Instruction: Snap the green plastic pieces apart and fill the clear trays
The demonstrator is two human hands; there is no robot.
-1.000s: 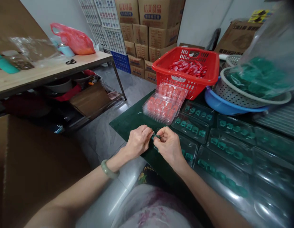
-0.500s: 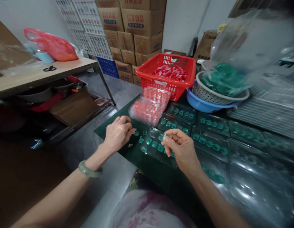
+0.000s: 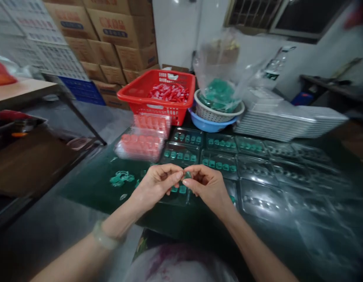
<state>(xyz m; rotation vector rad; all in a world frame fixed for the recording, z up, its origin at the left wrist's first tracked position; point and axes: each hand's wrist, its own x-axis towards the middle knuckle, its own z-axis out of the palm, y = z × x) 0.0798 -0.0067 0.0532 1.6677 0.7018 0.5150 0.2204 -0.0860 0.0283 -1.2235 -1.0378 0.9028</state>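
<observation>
Between the fingertips of both hands is a small green translucent piece (image 3: 187, 175). My right hand (image 3: 209, 184) pinches it between thumb and forefinger. My left hand (image 3: 158, 182), with a pale bangle on its wrist, is closed in a pinch right beside it; what its fingertips grip is too small to make out. Below the hands lies a clear plastic tray (image 3: 172, 200), partly hidden by them, with green pieces in it. Left of my left hand, loose green scraps (image 3: 122, 178) and a small clear bit (image 3: 123, 197) rest on the dark green table (image 3: 90, 184).
Rows of clear trays (image 3: 219, 164), several with green pieces, cover the table's right side. Behind stand stacked trays of red pieces (image 3: 140, 145), a red basket (image 3: 156, 103) of red-and-white items, a grey colander (image 3: 216, 116) in a blue basin (image 3: 209, 124), and stacked clear trays (image 3: 266, 125).
My left hand has come right from the loose green pieces to meet my right hand over the tray. The view has turned to the right, showing more clear trays.
</observation>
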